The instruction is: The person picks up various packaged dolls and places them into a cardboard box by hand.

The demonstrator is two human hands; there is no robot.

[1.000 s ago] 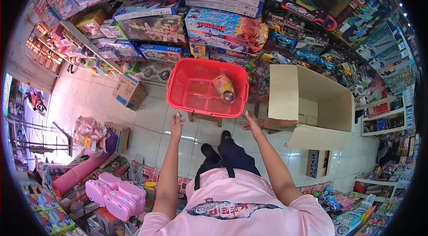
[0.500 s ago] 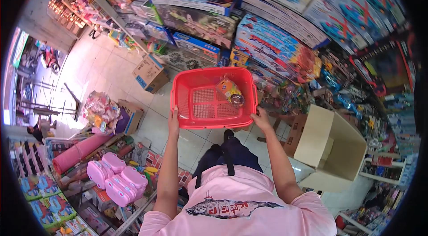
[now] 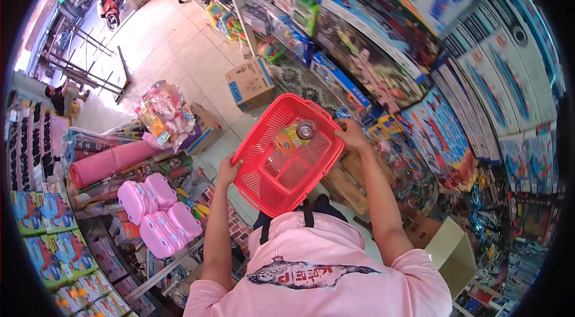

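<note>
Between my hands I carry a red plastic basket (image 3: 254,182) with slotted walls and a perforated bottom, tilted and turned in front of my body. My left hand (image 3: 229,170) grips its left end, fingers wrapped at the rim. On the opposite end, my right hand (image 3: 352,135) is closed on the rim near the far right corner. Inside lies a clear plastic package (image 3: 290,138) with yellow and orange parts and a round, shiny end. I cannot make out what it contains.
A brown cardboard box (image 3: 250,85) stands on the tiled floor ahead. Pink cases (image 3: 171,230) and a rolled pink sheet (image 3: 117,158) are at the left. Bagged goods (image 3: 165,114) sit on another box. Stacked toy boxes (image 3: 371,47) line the right. An open carton (image 3: 452,257) stands lower right.
My view and body have turned left. The basket, held in both hands, has swung from level to slanted and come closer to my body. The package inside has shifted within the basket.
</note>
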